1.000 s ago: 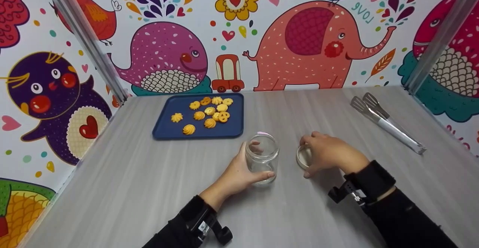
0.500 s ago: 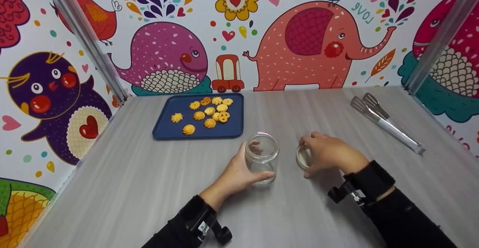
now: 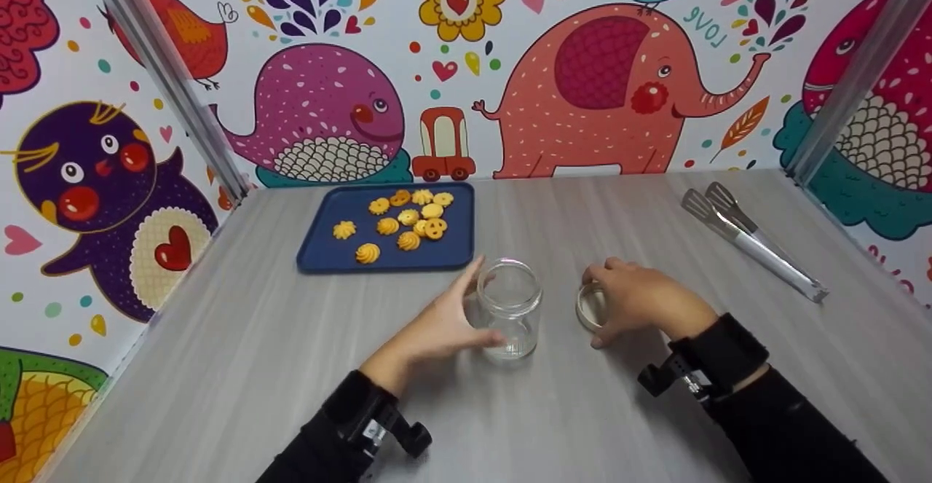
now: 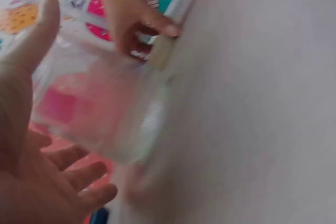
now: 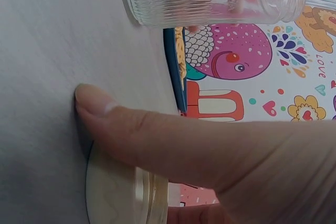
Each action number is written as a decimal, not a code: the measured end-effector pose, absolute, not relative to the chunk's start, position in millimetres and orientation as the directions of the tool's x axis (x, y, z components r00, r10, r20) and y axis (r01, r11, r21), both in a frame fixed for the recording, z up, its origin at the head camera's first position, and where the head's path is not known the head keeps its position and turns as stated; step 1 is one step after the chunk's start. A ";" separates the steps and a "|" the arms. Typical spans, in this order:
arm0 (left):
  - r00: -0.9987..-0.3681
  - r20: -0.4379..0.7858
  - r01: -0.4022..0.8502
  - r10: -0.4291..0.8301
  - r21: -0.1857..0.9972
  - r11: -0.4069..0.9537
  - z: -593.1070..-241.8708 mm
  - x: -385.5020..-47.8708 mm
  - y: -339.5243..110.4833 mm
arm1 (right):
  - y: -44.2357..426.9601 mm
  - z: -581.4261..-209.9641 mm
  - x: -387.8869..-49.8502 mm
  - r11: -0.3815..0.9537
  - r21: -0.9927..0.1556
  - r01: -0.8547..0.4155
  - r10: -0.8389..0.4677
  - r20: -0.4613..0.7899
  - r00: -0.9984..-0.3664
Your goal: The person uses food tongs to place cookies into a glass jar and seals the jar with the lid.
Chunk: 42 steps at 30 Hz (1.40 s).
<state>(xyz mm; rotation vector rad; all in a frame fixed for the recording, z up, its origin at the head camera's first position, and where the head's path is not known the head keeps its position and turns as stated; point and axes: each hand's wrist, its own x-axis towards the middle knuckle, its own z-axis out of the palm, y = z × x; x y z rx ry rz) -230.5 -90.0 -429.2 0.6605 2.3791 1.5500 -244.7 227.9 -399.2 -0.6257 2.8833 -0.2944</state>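
Note:
A clear glass jar (image 3: 518,330) stands upright and uncovered on the table. Around its left side my left hand (image 3: 437,326) is spread, thumb and fingers apart. The left wrist view is blurred but shows a gap between this hand's fingers (image 4: 86,177) and the jar. To the jar's right, my right hand (image 3: 648,297) holds a round lid (image 3: 591,307) by its edge, down at the table. In the right wrist view the lid (image 5: 113,192) looks pale and wood-coloured, with a ring at its rim; the thumb lies along its side.
A blue tray (image 3: 331,253) with several cookies (image 3: 408,240) lies behind the jar to the left. Metal tongs (image 3: 757,239) lie at the back right. Printed wall panels (image 3: 466,68) border the table at the back and sides.
My left hand has loosened from the jar and drawn back slightly to the left, with its thumb and fingers spreading. The jar, my right hand and the lid stay in place.

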 end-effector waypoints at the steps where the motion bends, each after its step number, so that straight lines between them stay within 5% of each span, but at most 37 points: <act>1: -0.880 0.048 0.235 0.472 0.909 0.344 -424.0 -233.8 -96.4 | 227.8 -399.1 -244.8 0.892 -0.232 -0.388 -0.424 -0.129 -0.897; 10: -0.993 0.076 0.114 0.091 0.827 0.550 -389.8 -268.2 -179.1 | 226.3 -397.7 -243.0 0.892 -0.237 -0.385 -0.421 -0.126 -0.898; 20: -0.963 -0.034 -0.241 -0.269 0.562 0.791 -398.9 -305.1 -281.1 | 226.7 -399.0 -242.5 0.888 -0.220 -0.404 -0.434 -0.112 -0.894; 29: -0.952 -0.154 -0.304 -0.264 0.556 0.774 -416.7 -320.3 -311.7 | 226.4 -398.6 -242.8 0.888 -0.220 -0.404 -0.438 -0.132 -0.889; 42: -0.956 -0.132 -0.291 -0.261 0.504 0.813 -427.9 -337.0 -300.2 | 226.1 -398.0 -243.1 0.887 -0.220 -0.407 -0.440 -0.133 -0.888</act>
